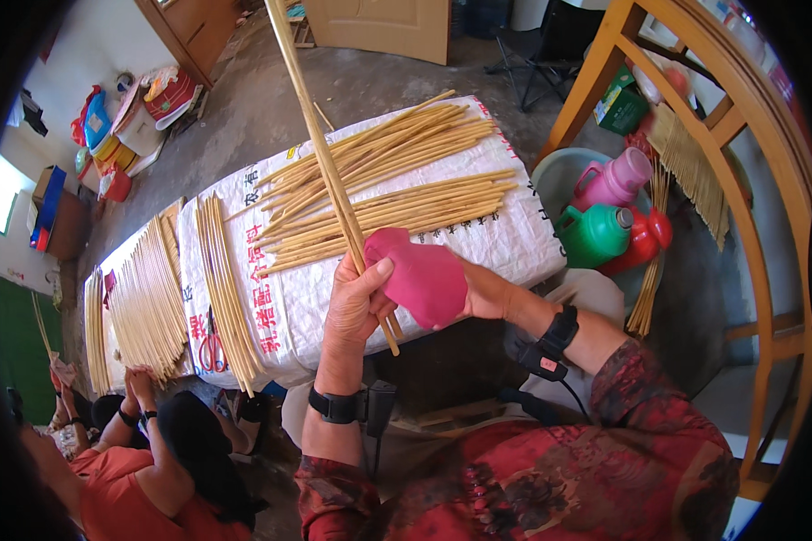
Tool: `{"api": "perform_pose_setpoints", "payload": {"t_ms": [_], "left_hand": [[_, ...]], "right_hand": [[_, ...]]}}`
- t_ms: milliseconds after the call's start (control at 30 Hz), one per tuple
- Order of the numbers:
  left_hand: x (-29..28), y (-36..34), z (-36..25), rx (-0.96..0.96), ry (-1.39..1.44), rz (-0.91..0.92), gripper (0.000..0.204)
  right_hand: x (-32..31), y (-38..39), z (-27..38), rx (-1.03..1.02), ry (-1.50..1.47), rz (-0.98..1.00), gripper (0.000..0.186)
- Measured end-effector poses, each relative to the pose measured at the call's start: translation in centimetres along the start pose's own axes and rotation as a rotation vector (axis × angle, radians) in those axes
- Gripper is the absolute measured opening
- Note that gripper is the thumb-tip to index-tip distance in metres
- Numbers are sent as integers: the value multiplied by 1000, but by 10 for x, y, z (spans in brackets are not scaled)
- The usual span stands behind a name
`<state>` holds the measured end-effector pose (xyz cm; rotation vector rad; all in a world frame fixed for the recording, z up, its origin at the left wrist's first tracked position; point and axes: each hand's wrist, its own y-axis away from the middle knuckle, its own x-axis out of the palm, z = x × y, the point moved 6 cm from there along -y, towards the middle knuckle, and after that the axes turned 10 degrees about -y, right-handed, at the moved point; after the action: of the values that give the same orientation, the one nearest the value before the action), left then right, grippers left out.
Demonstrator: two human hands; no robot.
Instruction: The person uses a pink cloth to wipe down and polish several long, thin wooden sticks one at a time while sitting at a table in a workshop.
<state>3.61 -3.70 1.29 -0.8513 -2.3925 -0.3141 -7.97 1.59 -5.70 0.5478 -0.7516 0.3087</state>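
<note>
The left hand (354,302) is positioned in front of the near edge of the worktop (514,243), its fingers closed around a few long, straight, pale sticks (325,158). The sticks are raised and slanted: their long section extends up and away over the worktop, and their short lower ends project below the hand. The left thumb lies across the sticks, beside a pink cloth (429,284). The right hand (487,290) is on the right side of this cloth; its fingers are mostly concealed behind the material, so whether they are clenched cannot be told. The cloth spans the space between both hands, directly beside the sticks. A black strap encircles each wrist. The worktop carries a white printed cover. On it, a far bundle (415,140) and a near bundle (433,207) of similar sticks lie roughly side by side, beyond the hands. A narrower bundle (221,279) lies further left, its lower ends overhanging the near edge. A fanned row (149,298) is located at the left end, where a co-worker's hands (140,388) are at its lower edge. To the right, a basin (555,171) stands beside the worktop, with pink (613,178), green (595,234) and red flasks (641,239).
</note>
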Motion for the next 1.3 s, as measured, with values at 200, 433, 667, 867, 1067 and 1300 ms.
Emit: {"api": "perform_pose_setpoints", "payload": {"t_ms": [200, 433, 667, 867, 1067, 1300], "left_hand": [[-1, 0, 13, -164, -119, -1, 20], [-21, 3, 5, -213, -178, -110, 14], [2, -3, 10, -51, 94, -42, 13], [14, -5, 22, -205, 0, -51, 14], [-11, 0, 24, -336, -174, -159, 7], [-29, 0, 16, -328, -325, -174, 7]], "right_hand": [[17, -5, 13, -57, -446, 246, 70], [-14, -6, 14, -144, -118, -141, 64], [-10, -15, -63, 207, -251, -29, 70], [10, -10, -41, -61, 78, 280, 42], [-2, -9, 9, -395, -403, 89, 40], [-3, 5, 28, -190, -468, 20, 60]]}}
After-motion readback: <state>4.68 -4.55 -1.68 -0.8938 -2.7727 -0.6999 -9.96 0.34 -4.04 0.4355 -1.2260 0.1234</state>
